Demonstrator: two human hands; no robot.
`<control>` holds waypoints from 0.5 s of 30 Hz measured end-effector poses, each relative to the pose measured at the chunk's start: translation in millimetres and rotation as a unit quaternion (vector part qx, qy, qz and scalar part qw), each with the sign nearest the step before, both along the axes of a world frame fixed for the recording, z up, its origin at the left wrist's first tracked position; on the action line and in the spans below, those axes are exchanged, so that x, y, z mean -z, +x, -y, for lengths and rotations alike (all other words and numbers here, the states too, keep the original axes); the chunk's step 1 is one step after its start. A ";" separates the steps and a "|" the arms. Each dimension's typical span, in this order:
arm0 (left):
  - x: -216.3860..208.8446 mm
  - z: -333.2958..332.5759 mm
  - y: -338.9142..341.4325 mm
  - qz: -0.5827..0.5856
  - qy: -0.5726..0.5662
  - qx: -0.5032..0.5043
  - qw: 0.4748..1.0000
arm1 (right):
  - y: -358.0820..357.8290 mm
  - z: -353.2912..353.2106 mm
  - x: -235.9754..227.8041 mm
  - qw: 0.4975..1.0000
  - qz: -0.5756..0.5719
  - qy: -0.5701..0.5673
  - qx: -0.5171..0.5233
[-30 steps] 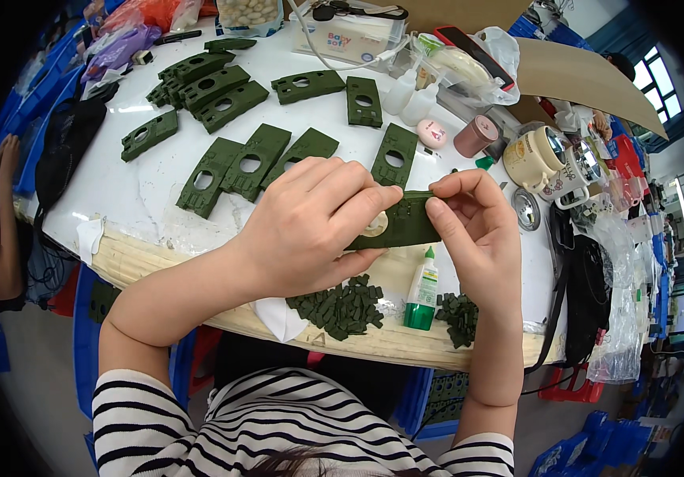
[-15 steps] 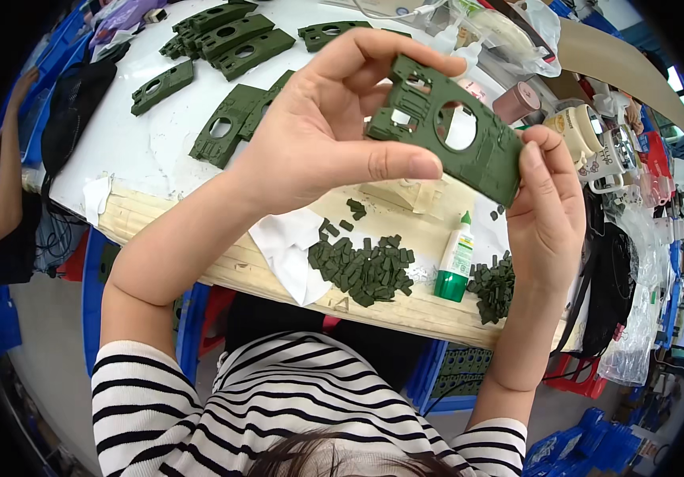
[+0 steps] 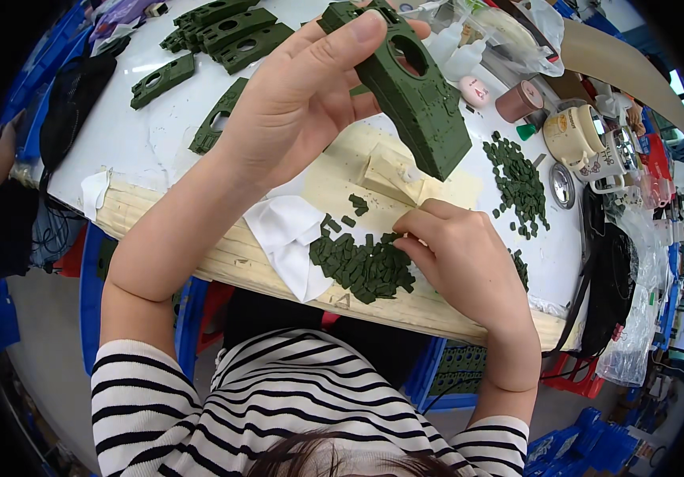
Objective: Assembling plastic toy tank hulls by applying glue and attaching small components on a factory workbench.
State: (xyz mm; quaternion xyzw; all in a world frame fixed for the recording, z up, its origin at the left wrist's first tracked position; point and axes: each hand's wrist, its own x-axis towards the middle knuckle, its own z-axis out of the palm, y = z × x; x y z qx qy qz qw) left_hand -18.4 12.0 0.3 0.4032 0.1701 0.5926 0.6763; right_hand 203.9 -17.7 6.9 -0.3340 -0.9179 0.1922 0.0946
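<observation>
My left hand (image 3: 298,99) grips a dark green plastic model tank hull (image 3: 413,103) by its upper end, thumb across the top. The hull is tilted, its lower end pointing down to the right, and a round hole shows in its deck. Below it, my right hand (image 3: 465,258) is at the right edge of a pile of small green plastic pieces (image 3: 362,266), thumb and forefinger pinched together. Whether a piece is between those fingertips is too small to tell. Just above the pinch sits a cream-coloured block (image 3: 390,179) with a whitish smear on it.
Several green hulls (image 3: 235,36) lie at the far left of the table. More small pieces (image 3: 517,183) are spread on the right, beside a round metal lid (image 3: 562,185) and a cream mug (image 3: 569,135). A white cloth (image 3: 286,242) rests by the near wooden edge (image 3: 223,266).
My right hand has let go of the hull and moved down to the small pieces, now hiding the glue bottle. My left hand has raised and turned the hull.
</observation>
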 end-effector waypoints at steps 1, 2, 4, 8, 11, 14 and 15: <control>1.1 0.4 -0.7 0.016 0.004 0.011 1.000 | -0.4 0.7 2.8 1.000 0.011 0.009 -0.004; 1.4 0.7 -0.6 0.032 0.007 0.022 0.999 | -0.8 1.3 4.7 1.000 0.021 0.018 -0.008; 2.6 0.2 -1.4 0.041 -0.007 0.036 0.998 | -1.3 2.9 4.7 0.999 0.032 0.025 -0.021; 6.8 -0.5 -1.1 0.026 -0.049 0.016 0.998 | -2.6 3.3 5.7 0.998 0.041 0.032 -0.033; 8.1 0.2 0.3 0.027 -0.060 0.009 0.998 | -3.2 4.1 7.7 0.996 0.089 0.019 0.002; 7.5 0.7 1.7 0.023 -0.060 0.005 0.998 | -4.1 5.6 7.2 0.990 0.131 0.053 -0.022; 7.3 0.8 1.7 0.020 -0.058 0.001 0.998 | -5.1 6.8 6.6 0.988 0.134 0.070 -0.039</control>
